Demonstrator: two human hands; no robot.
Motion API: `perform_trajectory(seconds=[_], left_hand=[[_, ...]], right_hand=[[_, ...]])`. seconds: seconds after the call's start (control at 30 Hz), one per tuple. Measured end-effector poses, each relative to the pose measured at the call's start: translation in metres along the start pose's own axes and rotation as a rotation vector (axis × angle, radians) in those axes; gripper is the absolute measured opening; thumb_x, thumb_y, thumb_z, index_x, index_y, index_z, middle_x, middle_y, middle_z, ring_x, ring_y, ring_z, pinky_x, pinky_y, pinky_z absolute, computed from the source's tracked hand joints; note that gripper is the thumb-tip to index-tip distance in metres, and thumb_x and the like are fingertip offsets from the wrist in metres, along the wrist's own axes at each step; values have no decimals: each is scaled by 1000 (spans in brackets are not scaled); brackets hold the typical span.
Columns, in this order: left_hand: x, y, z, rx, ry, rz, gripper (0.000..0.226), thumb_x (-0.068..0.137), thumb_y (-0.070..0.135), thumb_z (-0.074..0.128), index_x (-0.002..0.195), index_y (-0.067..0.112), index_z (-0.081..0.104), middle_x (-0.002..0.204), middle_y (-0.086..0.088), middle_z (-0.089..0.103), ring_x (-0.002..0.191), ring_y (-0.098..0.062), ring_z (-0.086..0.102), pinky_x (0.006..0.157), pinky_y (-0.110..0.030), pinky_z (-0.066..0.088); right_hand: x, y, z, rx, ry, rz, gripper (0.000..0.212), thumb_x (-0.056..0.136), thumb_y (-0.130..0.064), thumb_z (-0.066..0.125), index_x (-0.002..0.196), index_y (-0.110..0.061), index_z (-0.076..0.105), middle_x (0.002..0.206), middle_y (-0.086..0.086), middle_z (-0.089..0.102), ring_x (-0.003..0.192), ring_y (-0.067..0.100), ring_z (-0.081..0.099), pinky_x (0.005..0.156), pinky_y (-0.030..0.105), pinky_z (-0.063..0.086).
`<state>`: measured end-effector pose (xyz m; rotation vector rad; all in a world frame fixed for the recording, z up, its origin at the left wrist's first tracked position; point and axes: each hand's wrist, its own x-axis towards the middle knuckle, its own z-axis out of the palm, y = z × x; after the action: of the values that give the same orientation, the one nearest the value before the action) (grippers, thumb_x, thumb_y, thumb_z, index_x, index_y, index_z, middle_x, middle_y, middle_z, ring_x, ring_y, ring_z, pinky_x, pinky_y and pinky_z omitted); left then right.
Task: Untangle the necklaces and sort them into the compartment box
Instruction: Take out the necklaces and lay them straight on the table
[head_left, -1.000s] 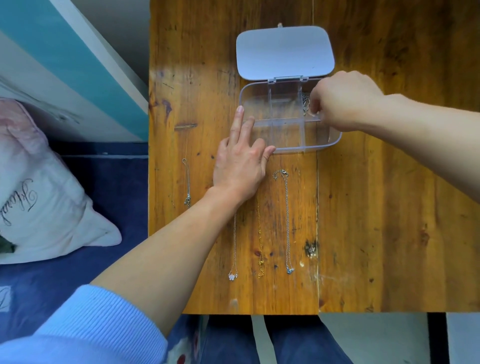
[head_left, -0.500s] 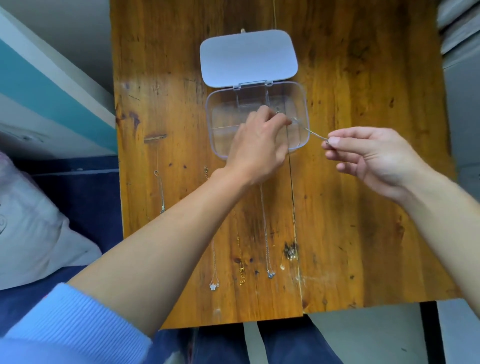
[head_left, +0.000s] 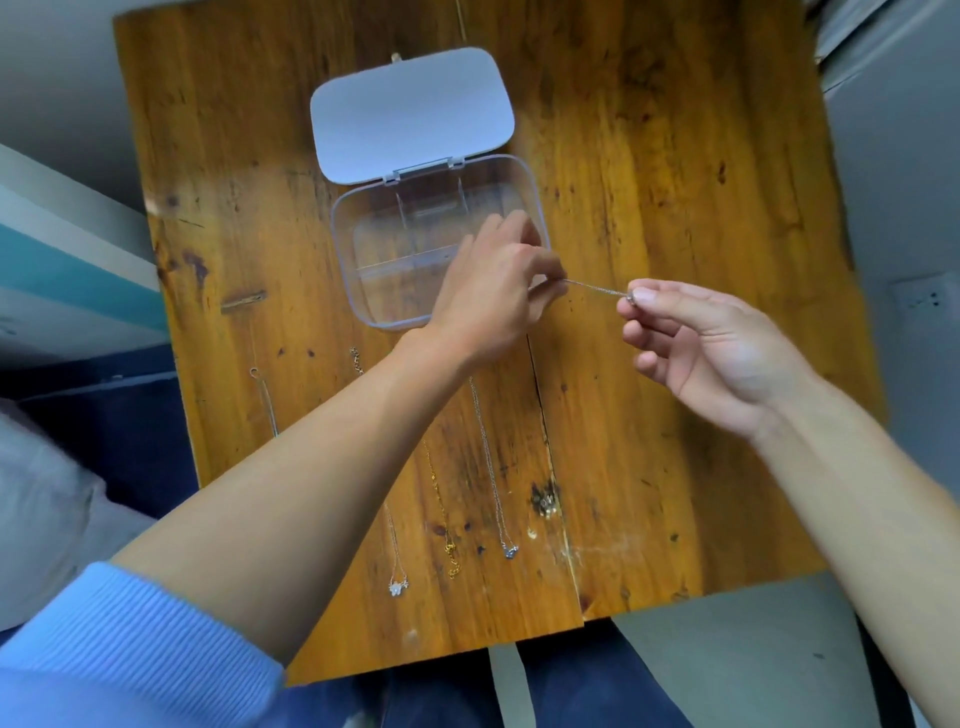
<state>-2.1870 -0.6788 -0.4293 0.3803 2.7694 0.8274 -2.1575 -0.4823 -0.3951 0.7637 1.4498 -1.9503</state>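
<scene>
Both hands are stretching one silver necklace (head_left: 597, 287) taut over the compartment box's (head_left: 363, 291) right rim, mid-counter: left hand (head_left: 498, 296) and right hand (head_left: 717, 353), each grip pinching an end. Next, probably coiling it into a compartment.

Worn wooden table (head_left: 649, 218), orange-brown, scratched and dark-spotted, with a crack running along the boards. Clear compartment box (head_left: 363, 291) resting near the far middle, its grey lid (head_left: 410, 111) flipped open flat on the wood behind. Nearer the front edge, 4 necklaces laid out roughly parallel: silver chain (head_left: 266, 402) at the left, butterfly-pendant necklace (head_left: 398, 586), gold necklace (head_left: 448, 545), blue-pendant necklace (head_left: 510, 552).
</scene>
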Motion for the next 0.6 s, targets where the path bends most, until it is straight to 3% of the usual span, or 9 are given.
perform_trajectory(seconds=[0.13,0.27,0.33,0.4,0.5,0.6], left_hand=[[-3,-1,-25,-181,-39,-56,29,94,34,58,85,8,68,115,-10,60,110,-27,52,92,-41,42],[-14,-4,-62,-638,-177,-243,41,99,35,48,86,2,68,91,-8,68,90,-22,61,87,-40,44],[-21,-8,-75,-845,-248,-297,42,101,34,42,75,8,61,88,-5,71,95,-24,64,92,-36,45],[-26,-11,-81,-1070,-275,-343,40,102,31,39,68,14,50,76,-8,69,94,-33,68,93,-43,50],[-34,-16,-78,-1205,-273,-414,34,102,26,41,71,13,49,62,-5,53,67,-27,65,75,-40,55],[-41,-17,-67,-1200,-253,-480,22,101,17,45,82,11,53,65,-7,53,57,-22,61,58,-30,53]], right_hand=[[0,0,-13,44,66,-18,7,85,-14,67,91,-16,69,77,-1,71,63,9,64,47,18,46],[-5,9,-22,74,106,-4,6,85,-13,65,86,-17,70,73,-1,69,60,9,62,45,19,45],[-9,18,-22,55,115,21,7,85,-11,65,85,-16,70,71,-1,69,59,8,62,44,18,45],[-13,30,-20,6,126,40,8,85,-8,64,86,-13,70,69,-1,70,57,8,62,43,18,45],[-21,51,-17,-117,134,59,10,86,-5,65,93,-8,72,71,2,72,58,7,63,45,17,46],[-35,78,-17,-277,143,85,9,86,-6,68,92,-8,74,76,5,76,63,9,65,48,17,48]])
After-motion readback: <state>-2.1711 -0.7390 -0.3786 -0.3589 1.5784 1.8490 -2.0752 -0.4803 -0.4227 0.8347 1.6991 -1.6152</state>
